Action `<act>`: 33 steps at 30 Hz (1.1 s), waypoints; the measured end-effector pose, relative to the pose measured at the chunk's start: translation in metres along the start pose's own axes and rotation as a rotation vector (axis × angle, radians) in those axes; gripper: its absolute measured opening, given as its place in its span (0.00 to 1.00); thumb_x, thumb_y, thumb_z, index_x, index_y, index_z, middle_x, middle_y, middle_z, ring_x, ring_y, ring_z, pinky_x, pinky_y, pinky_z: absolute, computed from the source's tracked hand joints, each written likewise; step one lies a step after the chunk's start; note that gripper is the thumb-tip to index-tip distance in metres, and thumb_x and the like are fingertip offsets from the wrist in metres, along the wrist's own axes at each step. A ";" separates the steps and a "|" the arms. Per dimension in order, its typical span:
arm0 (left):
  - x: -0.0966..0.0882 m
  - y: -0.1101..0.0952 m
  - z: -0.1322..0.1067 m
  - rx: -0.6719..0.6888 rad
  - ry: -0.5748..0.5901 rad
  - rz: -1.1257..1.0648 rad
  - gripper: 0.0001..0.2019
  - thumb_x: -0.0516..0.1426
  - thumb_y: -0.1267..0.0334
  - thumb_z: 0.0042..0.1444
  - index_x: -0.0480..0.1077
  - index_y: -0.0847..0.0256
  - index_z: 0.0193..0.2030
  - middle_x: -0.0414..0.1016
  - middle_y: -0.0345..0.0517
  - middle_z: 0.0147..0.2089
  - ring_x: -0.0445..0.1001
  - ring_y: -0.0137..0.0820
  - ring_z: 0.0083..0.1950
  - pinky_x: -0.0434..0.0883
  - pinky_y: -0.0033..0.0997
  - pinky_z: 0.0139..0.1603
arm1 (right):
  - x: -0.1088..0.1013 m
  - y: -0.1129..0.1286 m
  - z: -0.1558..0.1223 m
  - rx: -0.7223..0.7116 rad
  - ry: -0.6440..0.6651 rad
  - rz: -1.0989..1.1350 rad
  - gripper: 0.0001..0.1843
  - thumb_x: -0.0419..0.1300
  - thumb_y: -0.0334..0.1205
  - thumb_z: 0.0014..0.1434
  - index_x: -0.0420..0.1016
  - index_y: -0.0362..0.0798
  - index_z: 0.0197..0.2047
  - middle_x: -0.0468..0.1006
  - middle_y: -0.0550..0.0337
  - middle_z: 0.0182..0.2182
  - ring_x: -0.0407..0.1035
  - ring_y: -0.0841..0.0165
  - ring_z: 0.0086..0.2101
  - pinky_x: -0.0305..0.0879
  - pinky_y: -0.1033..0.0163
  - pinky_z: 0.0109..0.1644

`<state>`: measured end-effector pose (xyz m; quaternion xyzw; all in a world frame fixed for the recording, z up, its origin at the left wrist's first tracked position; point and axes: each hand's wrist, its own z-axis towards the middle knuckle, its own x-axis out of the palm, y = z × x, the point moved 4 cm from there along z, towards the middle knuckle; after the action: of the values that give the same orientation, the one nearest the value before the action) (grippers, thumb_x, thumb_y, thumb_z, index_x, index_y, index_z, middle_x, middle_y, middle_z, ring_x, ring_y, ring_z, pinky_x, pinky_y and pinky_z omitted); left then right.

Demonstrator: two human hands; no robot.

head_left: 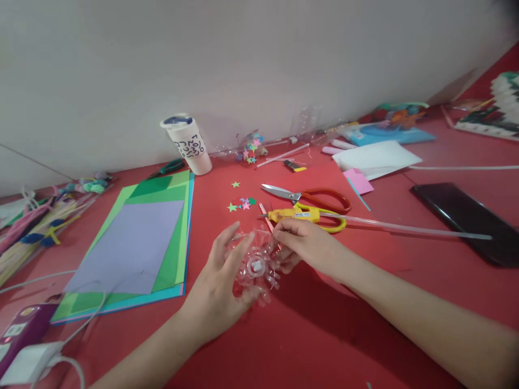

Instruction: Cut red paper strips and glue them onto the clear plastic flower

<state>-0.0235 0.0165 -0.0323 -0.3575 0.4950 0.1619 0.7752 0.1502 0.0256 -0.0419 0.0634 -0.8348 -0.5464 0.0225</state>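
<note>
Over the middle of the red table, a clear plastic flower-shaped piece (256, 266) with curled edges and a small white square at its centre is held between both hands. My left hand (221, 278) grips it from the left, fingers around the far side and thumb underneath. On its right edge, my right hand (298, 243) pinches one of the clear petals; the fingertips partly hide the grip. Just beyond lie a yellow glue gun (295, 214) with a clear glue stick (389, 223) in its back, and scissors (308, 195) with red and yellow handles. Small star sequins (245, 205) are scattered past the hands.
Coloured paper sheets (130, 243) lie at left, near a purple device (28, 327) and white charger (30, 362). A white cup (188, 143) stands by the wall, with a star-covered clear piece (252, 147) beside it. A black phone (466, 219) lies at right.
</note>
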 end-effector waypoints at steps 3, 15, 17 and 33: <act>-0.004 -0.001 -0.004 0.083 -0.028 0.068 0.30 0.55 0.68 0.57 0.50 0.58 0.65 0.50 0.59 0.66 0.55 0.42 0.67 0.67 0.43 0.60 | -0.002 0.001 0.001 -0.034 -0.011 -0.035 0.13 0.50 0.30 0.62 0.61 0.48 0.25 0.70 0.66 0.19 0.73 0.70 0.21 0.72 0.67 0.21; -0.001 -0.001 -0.006 0.150 -0.006 0.034 0.24 0.53 0.67 0.60 0.53 0.61 0.62 0.54 0.61 0.64 0.57 0.42 0.66 0.65 0.45 0.61 | -0.003 -0.001 0.005 -0.106 -0.034 -0.105 0.11 0.50 0.32 0.61 0.63 0.49 0.26 0.71 0.65 0.24 0.73 0.70 0.23 0.73 0.63 0.24; -0.001 -0.001 -0.006 0.134 0.000 0.003 0.26 0.54 0.67 0.59 0.52 0.60 0.63 0.54 0.60 0.64 0.56 0.42 0.66 0.65 0.45 0.61 | -0.005 -0.002 0.006 -0.108 -0.047 -0.120 0.11 0.50 0.32 0.60 0.62 0.49 0.26 0.71 0.65 0.23 0.72 0.70 0.22 0.72 0.63 0.25; -0.006 -0.004 -0.003 0.147 -0.048 0.009 0.11 0.51 0.75 0.59 0.59 0.59 0.47 0.52 0.59 0.64 0.57 0.39 0.65 0.68 0.41 0.58 | -0.008 0.000 0.008 -0.127 -0.082 -0.173 0.10 0.52 0.34 0.60 0.63 0.49 0.25 0.69 0.66 0.21 0.71 0.71 0.21 0.70 0.66 0.22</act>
<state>-0.0260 0.0119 -0.0264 -0.2935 0.4882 0.1374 0.8103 0.1577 0.0345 -0.0448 0.1113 -0.7902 -0.6001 -0.0550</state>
